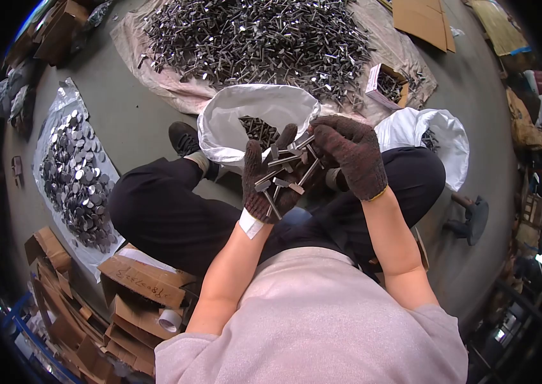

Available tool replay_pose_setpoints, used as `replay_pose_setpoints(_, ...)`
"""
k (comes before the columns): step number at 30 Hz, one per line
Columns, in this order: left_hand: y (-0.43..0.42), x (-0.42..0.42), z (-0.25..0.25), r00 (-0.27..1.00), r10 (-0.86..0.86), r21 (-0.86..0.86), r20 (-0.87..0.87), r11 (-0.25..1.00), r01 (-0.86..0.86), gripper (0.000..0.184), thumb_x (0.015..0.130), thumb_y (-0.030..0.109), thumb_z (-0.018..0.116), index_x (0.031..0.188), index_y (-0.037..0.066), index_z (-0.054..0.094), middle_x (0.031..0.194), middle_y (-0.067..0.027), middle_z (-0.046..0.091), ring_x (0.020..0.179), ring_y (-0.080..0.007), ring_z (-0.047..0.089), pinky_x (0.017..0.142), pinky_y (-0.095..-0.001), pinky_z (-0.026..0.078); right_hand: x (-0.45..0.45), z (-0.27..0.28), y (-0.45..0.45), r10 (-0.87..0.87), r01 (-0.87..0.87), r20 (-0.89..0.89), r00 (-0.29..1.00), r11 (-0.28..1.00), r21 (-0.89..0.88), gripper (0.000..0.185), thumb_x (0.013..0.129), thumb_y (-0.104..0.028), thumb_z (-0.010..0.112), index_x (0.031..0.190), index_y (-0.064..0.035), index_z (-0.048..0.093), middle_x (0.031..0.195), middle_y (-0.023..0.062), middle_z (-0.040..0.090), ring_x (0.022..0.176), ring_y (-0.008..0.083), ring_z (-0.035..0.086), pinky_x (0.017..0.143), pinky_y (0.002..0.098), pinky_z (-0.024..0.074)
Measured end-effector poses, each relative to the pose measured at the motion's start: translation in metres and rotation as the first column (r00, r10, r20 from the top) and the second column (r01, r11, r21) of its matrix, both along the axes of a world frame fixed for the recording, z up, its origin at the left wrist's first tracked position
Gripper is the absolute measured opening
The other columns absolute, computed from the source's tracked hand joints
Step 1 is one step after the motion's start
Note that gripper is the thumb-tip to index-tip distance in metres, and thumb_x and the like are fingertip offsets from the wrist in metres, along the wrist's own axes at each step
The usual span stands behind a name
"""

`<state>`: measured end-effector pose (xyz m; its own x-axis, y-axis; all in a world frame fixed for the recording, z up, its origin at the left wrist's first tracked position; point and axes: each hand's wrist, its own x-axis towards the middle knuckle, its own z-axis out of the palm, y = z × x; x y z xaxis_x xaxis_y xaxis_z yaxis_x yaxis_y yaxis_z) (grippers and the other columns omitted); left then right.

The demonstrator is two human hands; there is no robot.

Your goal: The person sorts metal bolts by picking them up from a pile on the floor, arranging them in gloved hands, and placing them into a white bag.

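Note:
My left hand [259, 185], in a dark knitted glove, is palm up and cradles several metal T-head bolts [280, 185] lying at different angles. My right hand [355, 157], gloved alike, is beside it with thumb and fingers pinched around the end of a T-head bolt [306, 142] over the left palm. Both hands are above my lap, at the near rim of a white woven sack [219, 121]. Inside that sack lies a heap of similar bolts [259, 130]. The fingertips of my right hand are partly hidden.
A large pile of bolts [251, 45] covers a cloth [149, 77] ahead. At right are a small carton [386, 86] and another white sack [453, 144], both holding metal parts. Round metal discs [79, 173] lie on a sheet at left, near cardboard boxes [146, 278].

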<state>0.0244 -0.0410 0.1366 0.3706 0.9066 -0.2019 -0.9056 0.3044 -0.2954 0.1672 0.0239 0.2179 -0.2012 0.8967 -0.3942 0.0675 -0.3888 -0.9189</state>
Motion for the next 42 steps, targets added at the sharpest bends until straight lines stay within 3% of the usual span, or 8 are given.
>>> replay_pose_setpoints(1, 0.001, 0.001, 0.001, 0.997, -0.011, -0.031, -0.077, 0.999, 0.009, 0.072, 0.092, 0.057, 0.049, 0.145, 0.01, 0.038, 0.147, -0.0203, 0.038, 0.135, -0.0388, 0.038, 0.112, -0.0594, 0.027, 0.002, -0.002, 0.0, -0.032, 0.032, -0.017, 0.999, 0.999, 0.016, 0.023, 0.09, -0.019, 0.066, 0.096, 0.0025, 0.07, 0.078, 0.001, 0.066, 0.071, 0.0071, 0.061, 0.065, 0.0255, 0.0495)
replay_pose_setpoints(5, -0.001, 0.0, 0.0, 0.997, -0.03, -0.029, -0.069, 0.999, 0.028, 0.073, 0.091, 0.058, 0.049, 0.145, 0.01, 0.037, 0.148, -0.0219, 0.036, 0.135, -0.0411, 0.036, 0.111, -0.0595, 0.028, 0.015, -0.015, 0.002, -0.141, 0.134, -0.079, 0.987, 0.987, -0.086, 0.02, 0.089, -0.019, 0.067, 0.094, 0.0001, 0.071, 0.075, 0.0005, 0.065, 0.066, 0.0078, 0.058, 0.06, 0.0231, 0.0455)
replay_pose_setpoints(7, -0.003, -0.001, -0.007, 0.998, -0.051, 0.007, 0.023, 0.999, 0.051, 0.075, 0.09, 0.059, 0.05, 0.145, 0.01, 0.037, 0.148, -0.0227, 0.034, 0.136, -0.0416, 0.035, 0.111, -0.0589, 0.029, 0.019, -0.026, 0.002, -0.253, 0.248, -0.093, 0.963, 0.967, -0.063, 0.019, 0.087, -0.02, 0.068, 0.092, -0.0024, 0.072, 0.074, 0.0, 0.064, 0.063, 0.0069, 0.055, 0.058, 0.0213, 0.0419)
replay_pose_setpoints(11, -0.002, -0.001, 0.001, 0.995, -0.061, -0.007, 0.076, 0.998, 0.062, 0.076, 0.09, 0.059, 0.05, 0.146, 0.01, 0.035, 0.149, -0.0225, 0.033, 0.136, -0.041, 0.035, 0.11, -0.059, 0.03, 0.028, -0.021, 0.005, -0.314, 0.294, -0.114, 0.943, 0.942, -0.163, 0.018, 0.087, -0.02, 0.068, 0.09, -0.0035, 0.072, 0.073, -0.0005, 0.064, 0.063, 0.0067, 0.055, 0.059, 0.0218, 0.0425)
replay_pose_setpoints(20, -0.006, 0.003, -0.003, 0.993, -0.093, 0.044, 0.073, 0.995, 0.089, 0.08, 0.091, 0.06, 0.049, 0.147, 0.007, 0.03, 0.15, -0.0231, 0.031, 0.136, -0.0409, 0.035, 0.11, -0.06, 0.029, 0.033, -0.022, 0.008, -0.217, 0.219, 0.027, 0.976, 0.958, -0.185, 0.023, 0.086, -0.024, 0.069, 0.091, -0.0019, 0.073, 0.081, 0.0005, 0.067, 0.071, 0.0066, 0.057, 0.065, 0.0226, 0.0437)
replay_pose_setpoints(23, -0.007, 0.003, -0.003, 0.991, -0.109, 0.059, 0.081, 0.993, 0.105, 0.081, 0.091, 0.06, 0.048, 0.148, 0.006, 0.028, 0.148, -0.0239, 0.033, 0.136, -0.0422, 0.035, 0.11, -0.0601, 0.029, 0.031, -0.024, 0.01, -0.166, 0.17, 0.044, 0.985, 0.98, -0.106, 0.022, 0.089, -0.023, 0.066, 0.09, -0.0006, 0.07, 0.07, 0.0007, 0.061, 0.06, 0.007, 0.052, 0.056, 0.0233, 0.0397)
replay_pose_setpoints(28, -0.007, 0.002, 0.0, 0.993, -0.108, 0.036, 0.056, 0.994, 0.106, 0.082, 0.092, 0.061, 0.046, 0.148, 0.005, 0.027, 0.146, -0.0253, 0.037, 0.134, -0.0442, 0.037, 0.109, -0.0613, 0.029, 0.032, -0.021, 0.014, -0.077, 0.087, 0.13, 0.989, 0.994, -0.068, 0.023, 0.09, -0.022, 0.063, 0.093, -0.0005, 0.072, 0.08, 0.0013, 0.067, 0.07, 0.007, 0.059, 0.066, 0.0221, 0.0468)
replay_pose_setpoints(42, -0.008, 0.001, 0.0, 0.993, -0.118, 0.052, 0.02, 0.992, 0.116, 0.086, 0.091, 0.063, 0.043, 0.15, 0.003, 0.022, 0.148, -0.0251, 0.033, 0.134, -0.0452, 0.036, 0.107, -0.0624, 0.032, 0.038, -0.03, 0.015, -0.011, 0.02, 0.098, 0.995, 0.996, -0.088, 0.024, 0.091, -0.024, 0.063, 0.093, -0.0008, 0.071, 0.085, 0.0021, 0.067, 0.076, 0.0077, 0.061, 0.072, 0.0228, 0.0488)
